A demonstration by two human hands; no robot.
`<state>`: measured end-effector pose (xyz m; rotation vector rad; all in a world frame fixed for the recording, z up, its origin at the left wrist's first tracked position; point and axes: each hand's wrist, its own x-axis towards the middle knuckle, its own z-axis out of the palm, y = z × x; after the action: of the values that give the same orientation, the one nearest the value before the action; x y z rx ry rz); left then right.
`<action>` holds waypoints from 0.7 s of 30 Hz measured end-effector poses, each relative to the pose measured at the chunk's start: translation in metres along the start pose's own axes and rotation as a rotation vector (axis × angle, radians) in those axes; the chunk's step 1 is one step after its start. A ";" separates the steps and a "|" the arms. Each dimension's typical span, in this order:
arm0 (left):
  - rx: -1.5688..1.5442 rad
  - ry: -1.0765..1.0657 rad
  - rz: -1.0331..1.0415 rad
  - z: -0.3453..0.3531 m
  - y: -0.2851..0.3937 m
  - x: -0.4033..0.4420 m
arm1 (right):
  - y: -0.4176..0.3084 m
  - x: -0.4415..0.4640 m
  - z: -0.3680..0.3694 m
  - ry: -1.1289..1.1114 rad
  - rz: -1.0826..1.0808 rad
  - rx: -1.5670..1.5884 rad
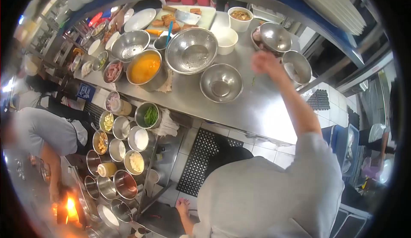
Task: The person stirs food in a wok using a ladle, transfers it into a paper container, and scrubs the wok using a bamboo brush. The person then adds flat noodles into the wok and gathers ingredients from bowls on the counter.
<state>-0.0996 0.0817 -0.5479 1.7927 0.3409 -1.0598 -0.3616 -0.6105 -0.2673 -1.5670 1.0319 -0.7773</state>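
My right hand (265,62) reaches over the steel counter, just below a steel bowl (276,36) that is tipped over another bowl of something brownish (257,36). Its fingers are blurred, so I cannot make out whether it touches or holds anything. To its right is another steel bowl (296,68), and to its left a shallow steel bowl (221,83). My left hand (183,206) hangs low beside my body, away from the counter, its fingers loosely apart and nothing visible in it.
A perforated steel bowl (191,50), a pot of orange liquid (144,67) and a cutting board (207,17) with a cleaver (184,16) stand on the counter. Ingredient containers (136,163) fill a lower station at left. Beyond it, a co-worker (47,131) stands near a flame (71,210).
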 end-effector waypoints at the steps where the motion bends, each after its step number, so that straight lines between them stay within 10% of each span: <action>1: -0.004 -0.008 -0.021 -0.007 -0.001 0.010 | 0.018 -0.033 0.006 -0.005 0.015 0.078; 8: 0.343 -0.152 -0.323 -0.014 -0.065 0.052 | 0.060 -0.241 0.073 -0.450 0.592 0.003; 21: 0.190 0.089 0.333 0.061 -0.050 0.014 | 0.085 -0.124 0.294 -0.942 0.569 -0.048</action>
<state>-0.1545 0.0499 -0.5973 1.9861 -0.0097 -0.7987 -0.1726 -0.3831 -0.4147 -1.3271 0.7013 0.3732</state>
